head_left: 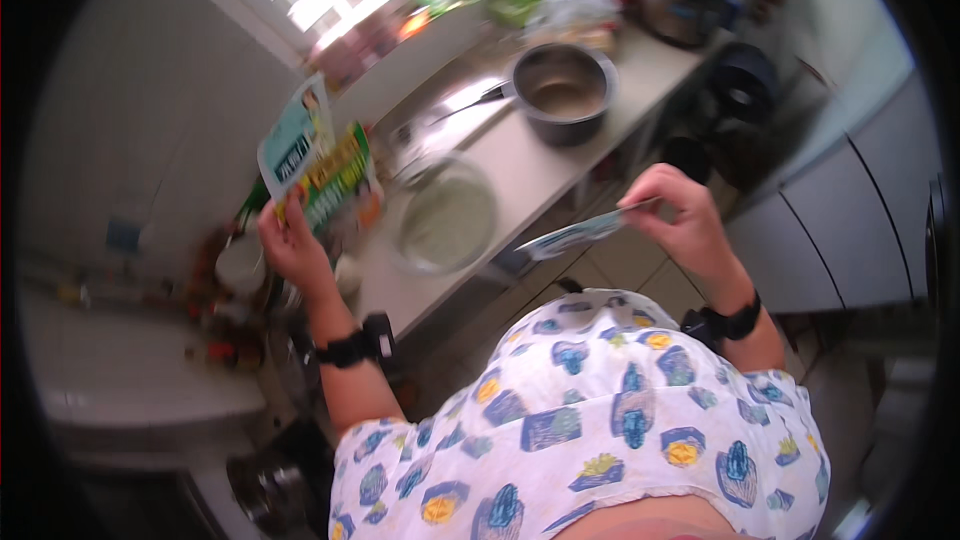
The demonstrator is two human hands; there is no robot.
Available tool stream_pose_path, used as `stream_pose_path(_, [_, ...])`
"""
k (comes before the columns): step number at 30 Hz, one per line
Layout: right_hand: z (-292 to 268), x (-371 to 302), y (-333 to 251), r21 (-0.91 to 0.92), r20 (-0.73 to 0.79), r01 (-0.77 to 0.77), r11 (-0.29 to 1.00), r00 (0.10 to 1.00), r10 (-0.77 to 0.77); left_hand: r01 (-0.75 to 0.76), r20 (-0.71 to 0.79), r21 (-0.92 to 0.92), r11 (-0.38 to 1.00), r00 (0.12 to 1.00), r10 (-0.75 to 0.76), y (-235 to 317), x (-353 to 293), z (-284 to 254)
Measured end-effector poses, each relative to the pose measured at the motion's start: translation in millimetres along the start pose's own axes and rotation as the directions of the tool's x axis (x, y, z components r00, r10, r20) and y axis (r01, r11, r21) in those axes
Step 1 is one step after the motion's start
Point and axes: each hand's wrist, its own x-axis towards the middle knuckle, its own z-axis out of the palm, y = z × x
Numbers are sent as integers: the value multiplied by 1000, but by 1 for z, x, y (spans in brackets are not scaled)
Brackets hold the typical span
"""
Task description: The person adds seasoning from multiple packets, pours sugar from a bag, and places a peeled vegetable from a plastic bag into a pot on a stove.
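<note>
My left hand (292, 248) is raised over the left end of the counter, its fingers closed on the lower edge of a flat pale-blue and white packet (285, 145). A green and yellow packet (345, 175) shows right beside it, overlapping; I cannot tell whether the same hand grips it too. My right hand (680, 220) is in front of the counter, thumb and fingers pinching one end of a thin, flat pale-blue packet (580, 232) seen almost edge-on. Between the hands, a round bowl (485, 185) with pale greenish contents stands on the counter, touched by neither hand.
A dark-handled pot (565, 130) stands farther along the counter (510, 155). Behind it are plastic bags (520, 0) and a large metal pot (680, 5). Grey cabinets (840, 210) stand at the right. Blurred kitchen items (230, 330) crowd the left.
</note>
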Motion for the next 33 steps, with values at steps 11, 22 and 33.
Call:
stream_pose_path(11, [-185,-8,127,388,-409,170,906,912,4,683,742,-381,623,628,-235,170,-205,357])
stream_pose_path(22, [-295,103,224,543,-472,8,839,830,297,655,819,-427,623,573,-42,147,-176,545])
stream_pose_path(33, [-427,168,292,61,-650,-98,993,752,114,525,742,-251,813,643,-187,84,-79,722])
